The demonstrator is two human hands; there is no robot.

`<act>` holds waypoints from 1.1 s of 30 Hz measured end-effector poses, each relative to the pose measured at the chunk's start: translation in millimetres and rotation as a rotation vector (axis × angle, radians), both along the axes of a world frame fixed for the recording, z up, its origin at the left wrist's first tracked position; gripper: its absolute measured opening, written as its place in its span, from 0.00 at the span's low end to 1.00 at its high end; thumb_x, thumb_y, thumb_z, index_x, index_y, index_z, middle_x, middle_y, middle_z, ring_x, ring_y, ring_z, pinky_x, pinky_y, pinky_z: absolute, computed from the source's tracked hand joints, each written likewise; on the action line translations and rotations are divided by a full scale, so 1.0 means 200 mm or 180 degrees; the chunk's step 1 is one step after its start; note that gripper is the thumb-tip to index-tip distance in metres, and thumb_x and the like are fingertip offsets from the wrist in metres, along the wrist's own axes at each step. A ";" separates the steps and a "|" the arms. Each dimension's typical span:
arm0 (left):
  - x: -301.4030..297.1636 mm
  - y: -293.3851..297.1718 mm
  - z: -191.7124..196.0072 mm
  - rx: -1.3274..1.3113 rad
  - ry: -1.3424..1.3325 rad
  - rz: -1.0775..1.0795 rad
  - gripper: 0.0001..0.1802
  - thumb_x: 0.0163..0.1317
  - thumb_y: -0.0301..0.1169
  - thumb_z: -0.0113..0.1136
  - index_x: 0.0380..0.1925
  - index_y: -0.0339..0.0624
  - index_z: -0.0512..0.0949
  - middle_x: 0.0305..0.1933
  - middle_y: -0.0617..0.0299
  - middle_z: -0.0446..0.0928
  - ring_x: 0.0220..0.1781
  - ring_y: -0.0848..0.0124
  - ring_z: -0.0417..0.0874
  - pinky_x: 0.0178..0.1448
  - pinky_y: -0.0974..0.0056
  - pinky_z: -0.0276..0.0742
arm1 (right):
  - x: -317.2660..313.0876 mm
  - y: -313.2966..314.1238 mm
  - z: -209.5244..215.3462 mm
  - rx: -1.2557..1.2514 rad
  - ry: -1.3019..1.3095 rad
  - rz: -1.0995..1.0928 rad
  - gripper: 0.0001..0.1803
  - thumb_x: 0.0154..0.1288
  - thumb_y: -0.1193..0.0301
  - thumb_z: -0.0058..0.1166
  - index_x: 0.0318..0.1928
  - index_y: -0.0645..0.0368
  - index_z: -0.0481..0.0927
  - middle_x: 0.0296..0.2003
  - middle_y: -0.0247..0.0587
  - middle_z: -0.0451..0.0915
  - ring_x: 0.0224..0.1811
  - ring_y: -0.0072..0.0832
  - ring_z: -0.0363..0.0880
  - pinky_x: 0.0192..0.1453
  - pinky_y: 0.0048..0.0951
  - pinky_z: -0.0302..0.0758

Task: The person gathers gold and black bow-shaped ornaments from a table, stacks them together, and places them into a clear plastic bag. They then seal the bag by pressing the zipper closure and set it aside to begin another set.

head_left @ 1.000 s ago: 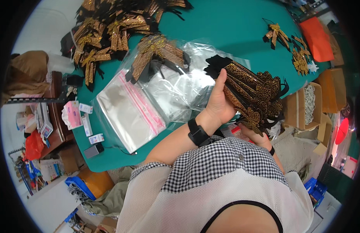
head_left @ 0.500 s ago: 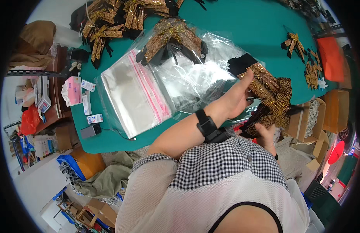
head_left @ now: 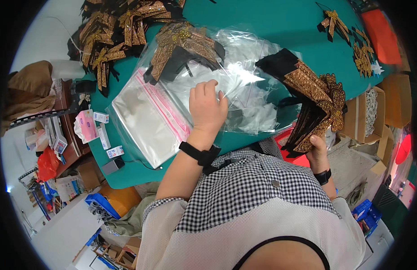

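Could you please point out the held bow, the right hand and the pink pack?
Held bow [head_left: 317, 93], head view: its gold patterned ribbon.
Right hand [head_left: 318, 155], head view: below the thumb.
Pink pack [head_left: 87, 126], head view: its pink side.

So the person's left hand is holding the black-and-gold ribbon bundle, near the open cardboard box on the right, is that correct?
Not quite: the head view shows the right hand holding the black-and-gold ribbon bundle, near the open cardboard box on the right. The left hand is over the clear plastic bags.
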State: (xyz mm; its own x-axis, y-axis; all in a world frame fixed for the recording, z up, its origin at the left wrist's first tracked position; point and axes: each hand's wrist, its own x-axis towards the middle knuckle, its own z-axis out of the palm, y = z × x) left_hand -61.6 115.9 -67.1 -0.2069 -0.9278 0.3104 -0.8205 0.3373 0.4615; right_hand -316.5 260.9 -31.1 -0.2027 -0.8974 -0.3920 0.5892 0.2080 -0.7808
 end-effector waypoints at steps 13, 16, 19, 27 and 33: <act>-0.05 -0.08 0.15 0.0400 0.1160 0.0398 0.07 0.51 0.30 0.60 0.27 0.38 0.75 0.28 0.59 0.72 0.23 0.70 0.72 0.28 0.68 0.68 | -0.02 -0.04 -0.13 0.0500 -0.0230 0.1204 0.39 0.39 0.69 0.63 0.55 0.67 0.64 0.43 0.47 0.76 0.44 0.33 0.77 0.49 0.31 0.75; -0.06 -0.09 0.20 0.0407 0.1328 0.0412 0.07 0.52 0.30 0.60 0.26 0.38 0.74 0.27 0.59 0.71 0.23 0.70 0.71 0.27 0.68 0.68 | -0.02 -0.08 -0.17 0.0548 -0.0246 0.1351 0.38 0.38 0.69 0.63 0.54 0.65 0.65 0.42 0.46 0.76 0.43 0.33 0.77 0.47 0.32 0.76; -0.05 -0.08 0.22 0.0257 0.0851 0.0283 0.07 0.51 0.28 0.59 0.25 0.37 0.73 0.27 0.59 0.70 0.23 0.68 0.71 0.27 0.67 0.68 | 0.03 -0.13 -0.15 0.0529 -0.0136 0.1336 0.36 0.41 0.73 0.60 0.55 0.66 0.64 0.41 0.44 0.76 0.43 0.31 0.77 0.49 0.29 0.74; -0.01 0.04 0.15 0.0169 0.0344 0.0094 0.12 0.43 0.27 0.57 0.32 0.41 0.73 0.33 0.57 0.71 0.36 0.60 0.74 0.37 0.59 0.69 | 0.11 -0.38 -0.19 0.0315 -0.0704 0.0503 0.24 0.52 0.73 0.53 0.51 0.63 0.65 0.40 0.42 0.76 0.37 0.30 0.78 0.40 0.33 0.79; -0.19 -0.09 0.38 -0.0212 -0.0440 0.0265 0.37 0.39 0.34 0.63 0.55 0.43 0.65 0.48 0.54 0.66 0.49 0.56 0.65 0.48 0.51 0.60 | 0.27 -0.37 -0.18 -0.0020 -0.0249 0.0369 0.26 0.50 0.71 0.54 0.51 0.64 0.66 0.40 0.46 0.77 0.39 0.31 0.78 0.41 0.32 0.79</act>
State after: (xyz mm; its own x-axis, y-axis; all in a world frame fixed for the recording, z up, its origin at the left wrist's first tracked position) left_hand -100.1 97.6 9.3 -0.1753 -0.9218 0.3458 -0.9009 0.2918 0.3212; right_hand -263.1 186.5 -67.9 -0.0665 -0.9155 -0.3967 0.6207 0.2733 -0.7349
